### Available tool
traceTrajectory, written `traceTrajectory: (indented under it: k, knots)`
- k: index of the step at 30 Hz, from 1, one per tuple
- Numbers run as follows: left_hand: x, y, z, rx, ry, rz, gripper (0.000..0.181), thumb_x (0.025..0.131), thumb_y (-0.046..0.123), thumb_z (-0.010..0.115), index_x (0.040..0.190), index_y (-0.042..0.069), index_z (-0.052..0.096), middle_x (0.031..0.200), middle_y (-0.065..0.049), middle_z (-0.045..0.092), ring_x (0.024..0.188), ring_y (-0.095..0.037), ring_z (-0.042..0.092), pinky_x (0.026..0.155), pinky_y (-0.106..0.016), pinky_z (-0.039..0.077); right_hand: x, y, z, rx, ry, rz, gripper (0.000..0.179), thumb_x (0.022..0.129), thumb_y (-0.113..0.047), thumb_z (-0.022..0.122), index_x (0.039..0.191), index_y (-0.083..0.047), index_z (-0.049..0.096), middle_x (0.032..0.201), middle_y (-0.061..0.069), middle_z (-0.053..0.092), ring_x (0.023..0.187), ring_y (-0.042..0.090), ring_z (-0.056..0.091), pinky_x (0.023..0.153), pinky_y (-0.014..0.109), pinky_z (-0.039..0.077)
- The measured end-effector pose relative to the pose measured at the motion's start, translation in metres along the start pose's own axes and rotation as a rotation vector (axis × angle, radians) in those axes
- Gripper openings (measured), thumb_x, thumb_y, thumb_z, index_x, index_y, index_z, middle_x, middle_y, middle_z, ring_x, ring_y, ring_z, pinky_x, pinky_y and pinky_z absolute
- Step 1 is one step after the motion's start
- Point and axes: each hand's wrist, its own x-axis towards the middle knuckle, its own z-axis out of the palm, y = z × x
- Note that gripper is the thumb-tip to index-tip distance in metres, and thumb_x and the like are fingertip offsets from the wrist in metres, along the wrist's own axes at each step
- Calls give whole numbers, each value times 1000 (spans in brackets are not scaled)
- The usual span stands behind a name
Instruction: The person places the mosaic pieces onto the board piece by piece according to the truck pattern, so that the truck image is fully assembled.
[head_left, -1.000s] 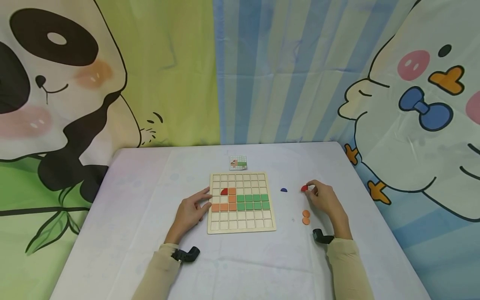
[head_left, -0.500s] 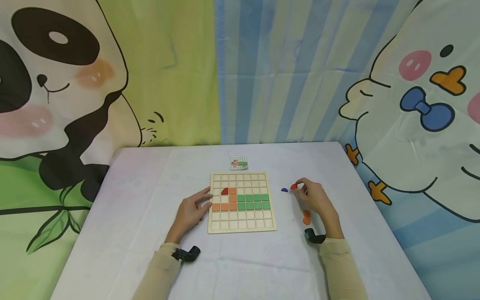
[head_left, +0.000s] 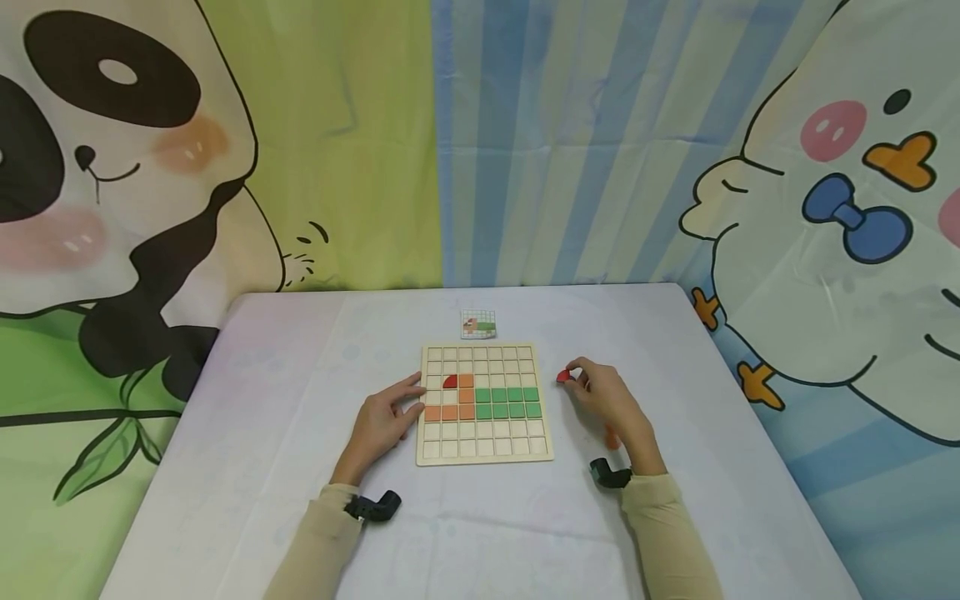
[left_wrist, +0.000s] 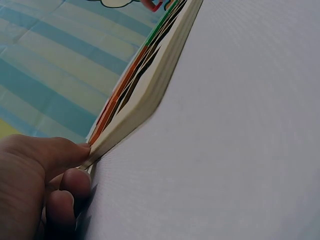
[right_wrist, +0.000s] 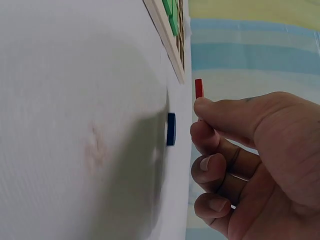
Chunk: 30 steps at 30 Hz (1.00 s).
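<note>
A wooden grid board lies mid-table, with a red rounded piece, several orange squares and green squares on it. At its left edge my left hand holds the board with thumb and fingertips. To the board's right, my right hand pinches a second red piece between thumb and index finger, raised off the table. In the right wrist view a dark blue piece rests on the table near that hand; the head view hides it.
Behind the board lies a small card with a coloured grid pattern. Orange round pieces sit right of the board, partly covered by my right forearm. Printed curtains rise behind the table.
My right hand has moved left toward the board, carrying the red piece over the spot of the blue one. My left hand stays at the board's edge.
</note>
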Motion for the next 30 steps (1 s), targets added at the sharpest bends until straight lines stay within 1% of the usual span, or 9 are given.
traceTrajectory:
  k: [3,5,7,10,11,14,19,26,30]
  knots:
    - [1,0,0,-2,1,-5,33,100,23,75,133,20,74,150,6,66,39,-13,53,38,-30,45,1,-7,3,6,-4,-18,32,101,-12,71,131,-3,66,82,6,67,71,16,55,65,28,47]
    - [1,0,0,-3,3,-4,34,100,23,75,134,21,74,136,2,75,39,-13,52,38,-29,45,3,-12,6,3,-10,-28,31,101,-12,71,131,-3,66,82,5,67,71,16,55,65,28,47]
    - [2,0,0,-3,8,-1,34,100,23,75,135,21,74,131,1,77,38,-12,52,37,-29,44,4,-17,8,7,-14,-35,31,101,-11,70,131,-4,67,81,5,67,70,15,55,66,29,48]
    - [1,0,0,0,7,5,33,100,23,75,134,20,74,136,2,75,38,-12,52,38,-29,44,8,-24,11,8,-19,-47,30,101,-10,70,130,-4,67,81,4,68,70,14,57,66,29,49]
    - [1,0,0,1,6,7,33,100,23,75,133,20,74,146,5,69,39,-12,52,38,-29,45,10,-26,13,11,-20,-50,30,101,-11,70,130,-4,67,81,4,68,70,14,57,66,29,49]
    - [0,0,-1,6,-1,9,32,101,22,74,132,19,75,155,7,62,39,-12,54,38,-29,46,13,-34,16,16,-26,-58,30,101,-13,71,129,-5,68,81,5,69,70,15,58,65,29,49]
    - [0,1,0,10,-2,3,32,101,22,74,133,19,75,154,7,62,39,-12,54,39,-29,45,15,-44,23,29,-44,-76,29,102,-16,71,129,-6,68,82,3,70,70,13,59,65,28,49]
    - [1,2,-1,6,6,3,33,100,22,75,133,19,74,149,5,67,38,-11,52,38,-29,44,17,-57,30,49,-68,-119,30,103,-17,71,130,-4,67,80,2,69,67,11,58,64,29,50]
    - [0,3,-1,5,3,7,33,100,22,75,133,19,74,150,5,66,38,-11,52,38,-29,44,19,-62,35,48,-84,-123,31,103,-19,70,130,-6,67,80,0,69,68,10,59,65,28,50]
